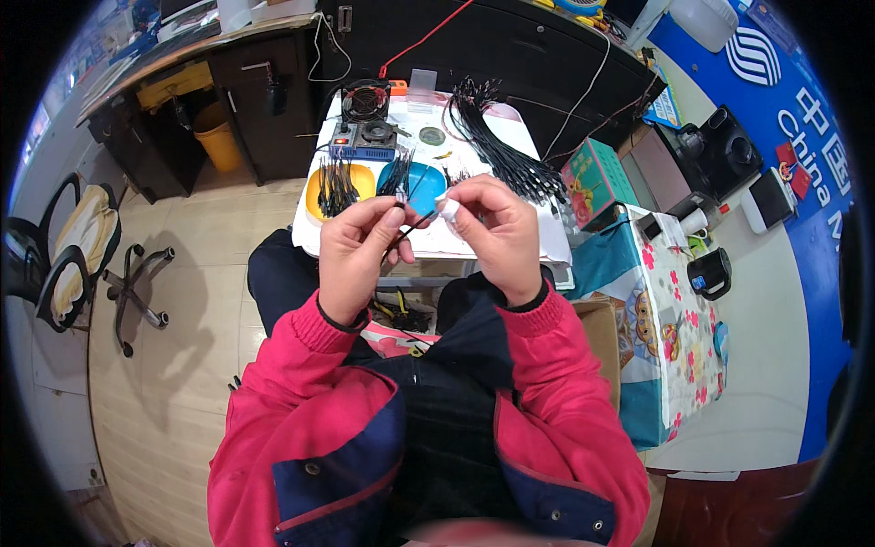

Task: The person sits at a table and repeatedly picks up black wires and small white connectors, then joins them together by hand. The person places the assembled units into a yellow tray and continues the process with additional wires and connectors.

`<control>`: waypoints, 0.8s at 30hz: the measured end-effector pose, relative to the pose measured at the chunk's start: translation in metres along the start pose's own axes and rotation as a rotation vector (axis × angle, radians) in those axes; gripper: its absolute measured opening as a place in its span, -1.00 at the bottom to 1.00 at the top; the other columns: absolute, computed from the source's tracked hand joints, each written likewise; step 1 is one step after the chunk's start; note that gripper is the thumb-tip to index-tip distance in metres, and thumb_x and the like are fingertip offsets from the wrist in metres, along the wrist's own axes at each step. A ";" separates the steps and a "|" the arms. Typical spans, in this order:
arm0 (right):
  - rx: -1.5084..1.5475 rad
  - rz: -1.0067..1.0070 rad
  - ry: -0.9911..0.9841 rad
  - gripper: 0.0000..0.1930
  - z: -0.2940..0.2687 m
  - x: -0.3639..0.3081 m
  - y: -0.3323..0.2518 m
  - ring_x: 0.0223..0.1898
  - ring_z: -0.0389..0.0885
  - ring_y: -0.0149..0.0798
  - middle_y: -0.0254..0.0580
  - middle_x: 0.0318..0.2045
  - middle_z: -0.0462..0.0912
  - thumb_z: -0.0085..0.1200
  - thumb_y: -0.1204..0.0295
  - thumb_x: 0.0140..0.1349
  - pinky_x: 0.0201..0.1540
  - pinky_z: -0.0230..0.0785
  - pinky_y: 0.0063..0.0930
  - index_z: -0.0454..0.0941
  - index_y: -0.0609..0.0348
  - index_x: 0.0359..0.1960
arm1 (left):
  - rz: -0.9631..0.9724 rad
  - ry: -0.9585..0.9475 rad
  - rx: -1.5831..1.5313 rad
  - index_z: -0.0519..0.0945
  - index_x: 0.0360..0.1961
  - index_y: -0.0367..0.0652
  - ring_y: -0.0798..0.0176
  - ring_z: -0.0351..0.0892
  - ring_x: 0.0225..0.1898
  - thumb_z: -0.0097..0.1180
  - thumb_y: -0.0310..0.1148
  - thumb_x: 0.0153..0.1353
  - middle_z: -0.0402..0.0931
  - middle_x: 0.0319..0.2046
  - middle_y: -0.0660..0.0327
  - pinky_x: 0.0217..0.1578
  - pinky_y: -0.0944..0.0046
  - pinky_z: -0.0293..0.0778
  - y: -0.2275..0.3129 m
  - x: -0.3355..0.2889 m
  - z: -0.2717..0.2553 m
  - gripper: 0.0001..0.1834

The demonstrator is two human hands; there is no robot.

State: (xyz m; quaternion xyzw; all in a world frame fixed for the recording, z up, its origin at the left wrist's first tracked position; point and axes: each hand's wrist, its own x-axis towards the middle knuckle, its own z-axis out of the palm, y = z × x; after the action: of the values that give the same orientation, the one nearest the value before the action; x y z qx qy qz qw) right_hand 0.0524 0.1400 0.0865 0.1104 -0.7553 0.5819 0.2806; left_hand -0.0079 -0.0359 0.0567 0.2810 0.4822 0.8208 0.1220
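Table (552,239) edge lies below left hand (363,244) pinching cable (421,220) beside right hand (501,234).

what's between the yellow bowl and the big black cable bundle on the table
Mainly the blue bowl, with dark wires in it; the head view shows it.

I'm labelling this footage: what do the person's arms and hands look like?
Both arms have red sleeves with ribbed cuffs, and black inner cuffs show at the wrists. The left hand and right hand wear no gloves.
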 end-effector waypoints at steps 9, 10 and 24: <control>-0.201 -0.120 -0.038 -0.91 0.011 -0.012 0.006 -0.34 0.50 -0.51 -0.24 -0.28 0.56 0.15 0.61 0.21 -0.32 0.33 -0.67 0.59 0.34 -0.25 | -0.052 -0.049 -0.003 0.58 -0.06 -0.37 0.54 0.40 -0.59 0.03 -0.44 0.38 0.65 -0.40 0.14 -0.56 0.55 0.31 -0.013 -0.014 0.004 -0.78; -0.203 -0.117 -0.030 -0.91 0.011 -0.015 0.008 -0.34 0.49 -0.51 -0.24 -0.29 0.56 0.15 0.61 0.21 -0.32 0.33 -0.67 0.58 0.34 -0.25 | -0.081 -0.061 -0.016 0.58 -0.07 -0.37 0.54 0.39 -0.59 0.03 -0.44 0.38 0.64 -0.41 0.15 -0.56 0.55 0.29 -0.015 -0.014 0.003 -0.78; 0.500 0.217 0.168 -0.90 0.028 -0.042 0.040 -0.32 0.55 -0.47 -0.26 -0.30 0.60 0.10 0.52 0.32 -0.21 0.41 -0.59 0.55 0.33 -0.23 | -0.245 -0.025 -0.269 0.57 -0.16 -0.36 0.59 0.28 -0.61 0.02 -0.46 0.38 0.50 -0.53 0.29 -0.60 0.58 0.11 -0.036 -0.016 0.009 -0.83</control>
State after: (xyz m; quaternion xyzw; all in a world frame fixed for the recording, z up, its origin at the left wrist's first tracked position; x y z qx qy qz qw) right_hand 0.0585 0.1187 0.0257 0.0459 -0.5697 0.7840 0.2424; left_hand 0.0076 -0.0186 0.0232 0.2115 0.3971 0.8534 0.2634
